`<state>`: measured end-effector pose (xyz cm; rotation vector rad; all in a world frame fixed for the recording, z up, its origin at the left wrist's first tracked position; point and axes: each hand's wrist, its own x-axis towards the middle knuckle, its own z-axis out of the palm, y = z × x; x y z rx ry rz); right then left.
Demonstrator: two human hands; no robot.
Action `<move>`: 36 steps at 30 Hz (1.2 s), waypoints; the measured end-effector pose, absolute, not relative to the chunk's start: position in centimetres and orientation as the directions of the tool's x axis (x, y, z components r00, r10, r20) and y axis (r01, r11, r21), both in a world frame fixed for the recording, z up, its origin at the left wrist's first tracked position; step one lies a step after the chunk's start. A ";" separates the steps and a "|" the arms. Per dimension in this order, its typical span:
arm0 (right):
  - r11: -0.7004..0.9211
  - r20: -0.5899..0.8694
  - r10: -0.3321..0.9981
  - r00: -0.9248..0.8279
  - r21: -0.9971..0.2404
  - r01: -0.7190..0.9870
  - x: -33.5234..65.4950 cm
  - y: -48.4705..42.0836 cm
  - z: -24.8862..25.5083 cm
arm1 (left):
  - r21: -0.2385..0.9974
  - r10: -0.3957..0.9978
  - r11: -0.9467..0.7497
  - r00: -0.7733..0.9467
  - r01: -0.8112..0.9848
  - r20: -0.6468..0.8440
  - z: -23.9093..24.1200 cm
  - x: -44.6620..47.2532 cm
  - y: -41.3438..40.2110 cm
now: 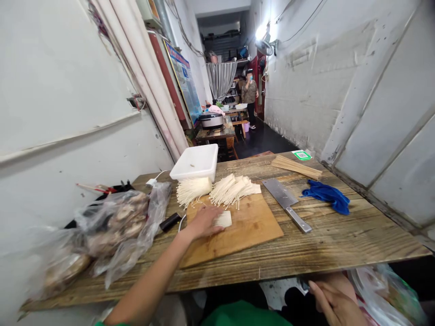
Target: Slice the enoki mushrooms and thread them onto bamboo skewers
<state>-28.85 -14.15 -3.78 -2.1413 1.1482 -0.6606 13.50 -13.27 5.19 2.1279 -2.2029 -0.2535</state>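
My left hand point(205, 222) rests on the wooden cutting board point(251, 226). Its fingers and thumb lie around a flat, pale piece of enoki mushroom point(223, 219). Just behind it, two bunches of enoki mushrooms, one on the left point(192, 190) and one on the right point(233, 189), lie along the board's back edge. My right hand point(335, 303) is low at the right, below the table's front edge, with thumb and fingers drawn together; what they hold, if anything, is hidden. A cleaver point(282, 194) lies to the right of the board, touched by neither hand.
On the wooden table point(340, 244) are a white plastic box point(195, 160), bundled skewers point(295, 166), a blue cloth point(328, 195) and a black object point(170, 222). Mushroom-filled plastic bags point(118, 222) occupy the left side. A person point(250, 95) stands far back.
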 end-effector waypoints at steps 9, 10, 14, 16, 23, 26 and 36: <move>-0.515 0.311 -0.839 0.447 -0.719 -0.466 -23.5 -17.0 -0.4 | 0.073 -0.991 0.035 -0.044 -0.997 -0.126 5.9 12.0 -14.8; -0.476 0.283 -0.860 0.425 -0.746 -0.465 -23.0 -17.8 -0.6 | 0.069 -0.991 0.039 -0.048 -0.997 -0.128 6.0 11.9 -15.0; -0.255 0.088 -0.903 0.420 -0.897 -0.360 -20.7 -20.9 -1.4 | 0.074 -0.996 0.004 -0.010 -0.997 -0.083 7.0 11.8 -14.1; -0.142 -0.020 -0.889 0.458 -0.938 -0.318 -19.8 -22.2 -1.5 | 0.073 -0.999 -0.036 0.036 -0.997 -0.004 7.0 11.9 -11.8; 0.238 -0.400 -0.802 0.444 -0.895 -0.377 -18.3 -24.9 0.8 | -0.043 -0.984 0.034 -0.041 -0.999 0.172 1.9 11.0 -1.5; 0.196 -0.434 -0.795 0.424 -0.844 -0.499 -17.6 -25.2 1.6 | -0.098 -0.999 -0.043 0.043 -0.994 0.007 1.0 10.8 -1.3; 0.340 -0.583 -0.754 0.302 -0.741 -0.579 -15.7 -24.6 2.6 | -0.257 -0.981 0.123 -0.157 -0.959 0.116 -1.6 12.6 -1.8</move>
